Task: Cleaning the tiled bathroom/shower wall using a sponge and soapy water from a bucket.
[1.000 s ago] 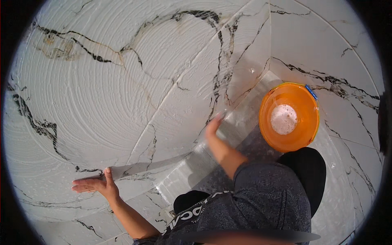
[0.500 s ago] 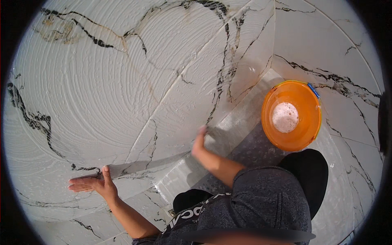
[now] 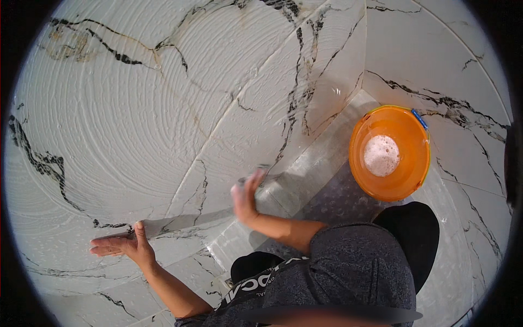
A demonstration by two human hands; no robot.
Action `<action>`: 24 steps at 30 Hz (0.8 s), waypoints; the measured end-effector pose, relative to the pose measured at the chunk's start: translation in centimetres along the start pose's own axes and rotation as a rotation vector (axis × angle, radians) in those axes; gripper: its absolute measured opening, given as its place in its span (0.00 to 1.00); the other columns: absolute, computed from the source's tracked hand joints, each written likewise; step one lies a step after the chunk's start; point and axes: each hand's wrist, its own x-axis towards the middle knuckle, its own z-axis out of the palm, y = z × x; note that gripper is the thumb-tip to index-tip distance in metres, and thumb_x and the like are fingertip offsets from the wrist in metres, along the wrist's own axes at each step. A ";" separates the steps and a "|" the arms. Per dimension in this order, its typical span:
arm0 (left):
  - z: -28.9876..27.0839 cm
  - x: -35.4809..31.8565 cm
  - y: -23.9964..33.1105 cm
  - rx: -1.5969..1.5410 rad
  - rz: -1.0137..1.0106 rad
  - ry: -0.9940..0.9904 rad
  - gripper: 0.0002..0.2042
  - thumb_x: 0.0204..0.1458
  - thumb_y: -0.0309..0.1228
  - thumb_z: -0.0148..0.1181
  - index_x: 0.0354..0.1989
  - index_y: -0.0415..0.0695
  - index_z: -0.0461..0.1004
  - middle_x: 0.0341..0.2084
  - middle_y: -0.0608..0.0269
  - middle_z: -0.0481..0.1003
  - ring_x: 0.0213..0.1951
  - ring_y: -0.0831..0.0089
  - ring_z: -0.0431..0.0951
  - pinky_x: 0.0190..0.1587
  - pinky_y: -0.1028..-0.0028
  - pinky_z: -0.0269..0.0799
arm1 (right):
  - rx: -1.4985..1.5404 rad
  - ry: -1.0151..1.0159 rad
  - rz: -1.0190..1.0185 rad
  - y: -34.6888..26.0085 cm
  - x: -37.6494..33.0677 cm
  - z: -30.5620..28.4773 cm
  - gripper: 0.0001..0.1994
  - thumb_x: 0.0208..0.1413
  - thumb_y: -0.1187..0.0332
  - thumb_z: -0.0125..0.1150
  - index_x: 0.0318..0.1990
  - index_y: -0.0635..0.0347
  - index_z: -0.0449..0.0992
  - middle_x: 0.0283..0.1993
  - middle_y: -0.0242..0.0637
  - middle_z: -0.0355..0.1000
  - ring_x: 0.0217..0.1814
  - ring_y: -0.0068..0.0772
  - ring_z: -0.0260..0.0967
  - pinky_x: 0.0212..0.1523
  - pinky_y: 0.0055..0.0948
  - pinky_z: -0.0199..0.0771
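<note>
My left hand [image 3: 122,243] lies against the white marble-look tiled wall [image 3: 229,141], fingers stretched out and thumb apart. It holds nothing. My right hand [image 3: 248,199] is at the lower part of the same wall, smeared by motion. Small grey bits show past its fingers, so something thin and grey seems to be under them, but I cannot make out what it is. Whitish, curved streaks of suds cover much of the wall above and to the left of both hands.
An orange bucket [image 3: 411,169] with foamy liquid and a blue handle grip [image 3: 419,119] stands to my right. Clear plastic sheeting [image 3: 294,188] runs along the wall's foot and over the floor. A second tiled wall [image 3: 425,54] meets the first at the right.
My right hand has moved left along the wall, and its fingers now spread more to the left. My left hand stays in place.
</note>
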 end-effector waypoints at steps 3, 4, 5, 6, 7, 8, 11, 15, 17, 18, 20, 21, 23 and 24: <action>0.0 -0.2 1.3 -0.092 -0.112 -0.035 0.55 0.37 0.57 0.57 0.60 0.50 0.20 0.57 0.42 0.15 0.58 0.47 0.12 0.51 0.42 0.12 | -0.532 0.106 -0.531 -2.7 6.7 -1.6 0.32 0.52 0.60 0.39 0.60 0.67 0.38 0.64 0.58 0.26 0.66 0.61 0.21 0.60 0.57 0.28; 0.0 -0.2 1.3 -0.078 -0.104 -0.029 0.54 0.37 0.57 0.57 0.60 0.50 0.20 0.57 0.42 0.15 0.58 0.47 0.12 0.51 0.42 0.12 | -0.500 0.220 -0.596 -1.1 11.2 -3.2 0.31 0.53 0.59 0.38 0.60 0.67 0.40 0.64 0.56 0.27 0.66 0.57 0.23 0.60 0.54 0.29; 0.3 -0.3 1.3 -0.075 -0.095 -0.026 0.54 0.38 0.57 0.57 0.60 0.49 0.20 0.57 0.42 0.15 0.58 0.47 0.12 0.51 0.42 0.12 | -0.476 0.342 -0.664 1.1 15.5 -5.9 0.30 0.54 0.58 0.37 0.60 0.66 0.41 0.65 0.53 0.28 0.67 0.54 0.24 0.61 0.52 0.30; 0.4 -0.2 1.1 -0.075 -0.091 -0.020 0.54 0.38 0.57 0.57 0.60 0.49 0.20 0.57 0.42 0.15 0.58 0.47 0.12 0.51 0.42 0.12 | -0.186 0.404 -0.375 2.3 18.5 -8.1 0.30 0.53 0.60 0.39 0.60 0.66 0.41 0.64 0.54 0.32 0.66 0.52 0.29 0.62 0.48 0.30; 0.6 -0.3 0.6 -0.060 -0.090 -0.021 0.53 0.39 0.57 0.56 0.60 0.49 0.21 0.57 0.42 0.15 0.58 0.47 0.12 0.51 0.42 0.12 | 0.099 0.451 -0.085 3.7 20.3 -10.1 0.31 0.51 0.61 0.40 0.60 0.65 0.40 0.63 0.54 0.37 0.66 0.49 0.33 0.63 0.44 0.31; 1.2 -0.3 1.6 -0.094 -0.082 -0.030 0.52 0.40 0.57 0.55 0.60 0.49 0.21 0.57 0.43 0.14 0.58 0.48 0.12 0.51 0.43 0.12 | 0.175 0.491 0.168 10.0 21.3 -12.9 0.32 0.53 0.55 0.38 0.61 0.63 0.39 0.65 0.49 0.33 0.67 0.43 0.31 0.63 0.40 0.31; 0.8 -0.2 0.1 -0.030 -0.024 -0.041 0.55 0.37 0.55 0.59 0.60 0.47 0.20 0.57 0.43 0.13 0.58 0.48 0.12 0.51 0.45 0.10 | 0.258 0.496 0.453 9.8 14.2 -6.3 0.31 0.53 0.57 0.39 0.60 0.66 0.41 0.65 0.49 0.32 0.67 0.45 0.28 0.63 0.41 0.31; 0.1 -0.4 -0.2 -0.041 -0.081 -0.018 0.52 0.40 0.55 0.55 0.60 0.50 0.21 0.57 0.42 0.15 0.58 0.46 0.13 0.51 0.43 0.12 | -0.363 0.142 -0.722 -4.8 10.2 -4.2 0.36 0.51 0.50 0.42 0.62 0.58 0.36 0.66 0.45 0.27 0.68 0.43 0.25 0.63 0.46 0.27; 0.1 -0.4 0.0 -0.044 -0.075 -0.013 0.53 0.39 0.56 0.56 0.60 0.50 0.21 0.57 0.42 0.15 0.58 0.46 0.13 0.51 0.42 0.12 | -0.650 0.219 -1.004 -4.8 17.5 -7.8 0.35 0.51 0.52 0.42 0.62 0.59 0.37 0.66 0.46 0.28 0.68 0.44 0.27 0.62 0.49 0.27; 0.3 -0.2 0.1 -0.044 -0.074 -0.005 0.53 0.38 0.56 0.57 0.60 0.50 0.21 0.57 0.42 0.15 0.58 0.45 0.13 0.50 0.42 0.11 | -0.414 0.273 -0.698 -3.4 21.5 -9.5 0.34 0.52 0.53 0.42 0.61 0.61 0.40 0.66 0.47 0.32 0.68 0.44 0.29 0.63 0.44 0.30; 1.0 0.0 -0.4 -0.046 -0.051 -0.001 0.54 0.38 0.57 0.57 0.60 0.49 0.21 0.57 0.43 0.15 0.58 0.46 0.12 0.51 0.44 0.11 | 0.003 0.412 -0.253 2.3 25.8 -13.6 0.32 0.54 0.53 0.41 0.61 0.63 0.42 0.65 0.47 0.36 0.67 0.42 0.30 0.63 0.36 0.33; 1.0 0.0 -0.3 -0.033 -0.031 0.000 0.55 0.37 0.58 0.56 0.60 0.47 0.20 0.57 0.43 0.14 0.58 0.48 0.12 0.52 0.45 0.11 | 0.187 0.497 -0.104 5.6 26.8 -14.7 0.32 0.55 0.53 0.40 0.61 0.63 0.41 0.65 0.47 0.35 0.68 0.40 0.29 0.64 0.33 0.33; 0.6 -0.2 0.5 -0.059 -0.050 -0.004 0.55 0.36 0.57 0.57 0.60 0.49 0.21 0.57 0.42 0.15 0.58 0.46 0.12 0.50 0.42 0.12 | 0.440 0.479 0.590 10.6 21.8 -12.6 0.32 0.56 0.54 0.39 0.61 0.63 0.39 0.65 0.50 0.34 0.68 0.42 0.27 0.64 0.35 0.31; 4.0 -0.4 4.6 -0.230 -0.051 -0.049 0.55 0.36 0.57 0.59 0.60 0.51 0.21 0.57 0.41 0.16 0.58 0.44 0.12 0.49 0.38 0.13 | 0.106 0.619 0.447 16.2 22.8 -16.7 0.31 0.57 0.56 0.38 0.61 0.64 0.38 0.65 0.53 0.32 0.68 0.46 0.24 0.64 0.38 0.29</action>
